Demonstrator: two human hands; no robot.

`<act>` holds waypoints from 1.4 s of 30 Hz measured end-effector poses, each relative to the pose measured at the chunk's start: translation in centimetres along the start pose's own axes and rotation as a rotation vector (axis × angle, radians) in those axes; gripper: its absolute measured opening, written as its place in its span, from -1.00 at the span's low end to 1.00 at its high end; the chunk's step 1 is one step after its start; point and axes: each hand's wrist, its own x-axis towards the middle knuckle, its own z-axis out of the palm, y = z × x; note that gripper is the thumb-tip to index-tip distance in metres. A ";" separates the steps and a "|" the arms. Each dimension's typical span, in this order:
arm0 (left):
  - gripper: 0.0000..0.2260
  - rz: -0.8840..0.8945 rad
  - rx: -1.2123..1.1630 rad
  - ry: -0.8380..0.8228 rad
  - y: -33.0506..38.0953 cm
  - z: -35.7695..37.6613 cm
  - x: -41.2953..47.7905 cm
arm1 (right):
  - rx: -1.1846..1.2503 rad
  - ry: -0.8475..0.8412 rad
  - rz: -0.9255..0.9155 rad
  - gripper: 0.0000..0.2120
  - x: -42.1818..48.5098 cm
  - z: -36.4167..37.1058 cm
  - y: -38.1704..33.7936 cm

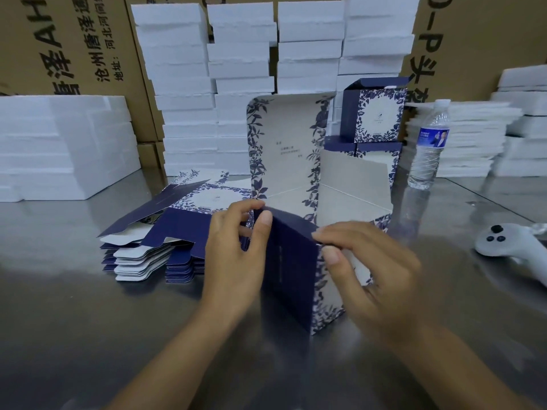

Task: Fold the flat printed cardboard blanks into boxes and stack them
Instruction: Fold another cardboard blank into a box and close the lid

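Both hands bend over the half-folded box (pixel 291 261) between them: left hand (pixel 236 250) pinches its navy wall's top corner, right hand (pixel 373 276) pinches that edge's other end, with flat blanks (pixel 148 250) stacked just left of the left fingers (pixel 247 206).

Steel table (pixel 88 321) (glossy), cartons (pixel 59 39) behind.

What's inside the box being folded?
Only bare grey cardboard shows inside the box; no contents visible. The left hand, right hand and near navy wall hide the front part.
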 end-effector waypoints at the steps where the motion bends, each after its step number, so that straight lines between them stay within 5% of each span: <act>1: -0.82 -0.044 -0.027 -0.038 -0.1 0.0 -0.1 | 0.034 -0.018 -0.014 -0.77 -0.1 0.0 -0.3; 4: -0.59 -0.167 -0.136 -0.120 -0.2 0.0 -0.2 | 0.049 -0.043 -0.047 -0.74 0.1 -0.3 0.0; 6: -0.64 -0.236 -0.148 -0.145 -0.1 -0.1 -0.1 | 0.000 0.063 0.012 -0.71 0.5 -0.8 0.8; 11: -0.69 -0.215 -0.222 -0.136 0.2 -0.2 0.2 | 0.127 0.382 0.541 -0.68 0.9 -1.4 3.0; 15: -0.77 -0.094 -0.219 -0.187 1.0 0.0 -0.5 | 0.354 0.288 0.919 -0.70 0.6 -0.8 4.0; 21: -0.88 -0.153 -0.321 -0.197 1.1 -0.2 -0.3 | 0.532 0.198 0.932 -0.58 1.1 -1.0 3.0; 25: -0.90 -0.201 -0.493 -0.258 0.6 -0.3 -0.2 | 0.643 0.032 1.021 -0.71 1.7 -1.0 3.7; 30: -0.73 -0.202 -0.502 -0.327 -0.2 -0.6 -0.1 | 0.646 -0.156 1.229 -0.65 3.3 -0.6 5.6; 33: -0.55 -0.204 -0.483 -0.374 -0.5 -0.7 0.0 | 0.606 -0.209 1.238 -0.78 4.3 -0.5 5.7; 34: -0.52 -0.206 -0.487 -0.384 -0.6 -0.7 0.0 | 0.569 -0.256 1.220 -0.73 4.4 -0.4 6.2; 35: -0.51 -0.205 -0.492 -0.393 -0.6 -0.7 0.0 | 0.523 -0.317 1.225 -0.46 4.7 -0.5 6.0; 38: -0.49 -0.208 -0.502 -0.391 -0.6 -0.8 0.1 | 0.426 -0.456 1.190 -0.75 5.4 -0.5 6.1; 42: -0.50 -0.212 -0.507 -0.387 -0.9 -0.7 0.2 | 0.301 -0.487 1.153 -0.80 6.4 -0.4 6.1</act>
